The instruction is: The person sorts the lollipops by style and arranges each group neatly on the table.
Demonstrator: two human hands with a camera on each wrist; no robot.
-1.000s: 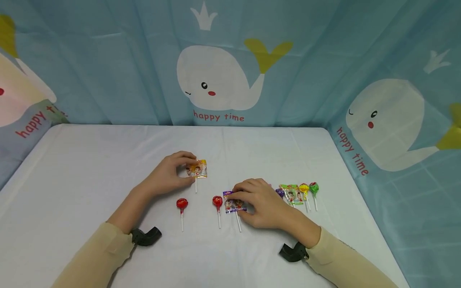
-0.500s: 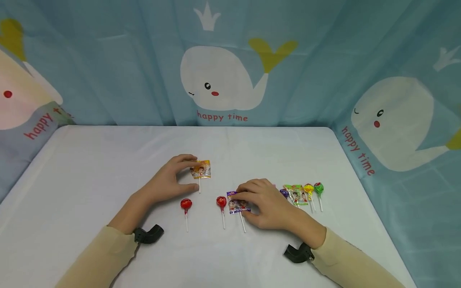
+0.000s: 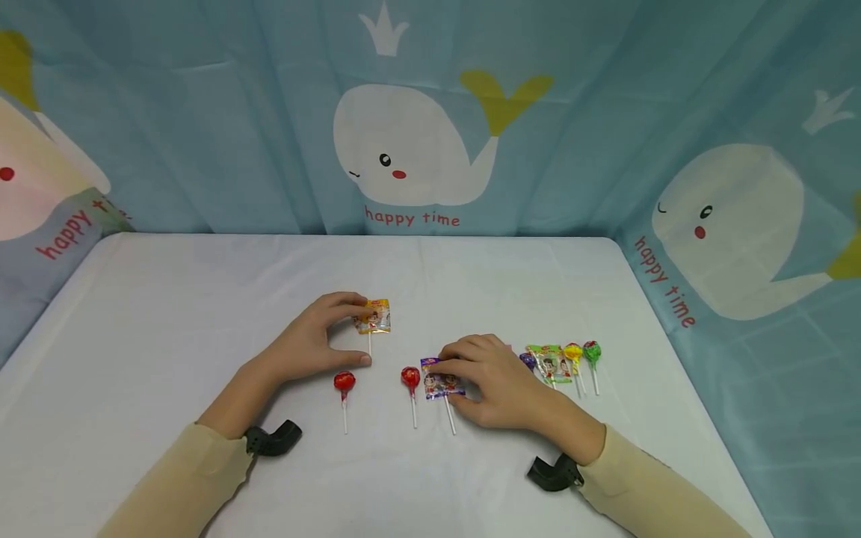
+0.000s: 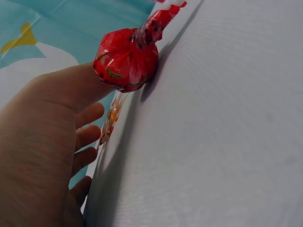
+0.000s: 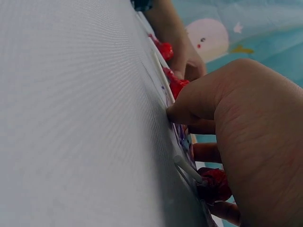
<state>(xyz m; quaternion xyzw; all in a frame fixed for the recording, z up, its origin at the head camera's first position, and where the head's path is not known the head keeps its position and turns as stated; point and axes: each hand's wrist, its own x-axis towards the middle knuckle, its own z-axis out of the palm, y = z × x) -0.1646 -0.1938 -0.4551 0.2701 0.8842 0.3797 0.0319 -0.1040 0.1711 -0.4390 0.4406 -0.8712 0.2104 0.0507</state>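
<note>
On the white table (image 3: 168,314), toward its middle, the left hand (image 3: 311,344) lay with its fingers (image 3: 346,305) curled round an orange lolly (image 3: 374,317), pinching the flat wrapper while the stick pointed back toward the person. Just below that hand lay a red lolly (image 3: 344,382), apart from the thumb; in the left wrist view it sat right by the thumb (image 4: 75,87). Next came a second red lolly (image 3: 409,376), lying free. Just beside it, the right hand (image 3: 494,381) pressed down on a purple lolly (image 3: 440,379), fingertips (image 3: 449,366) bent over the wrapper and thumb beneath. Farther right, near the table's edge, lay a small cluster of lollies (image 3: 561,360) in purple, green and yellow.
</note>
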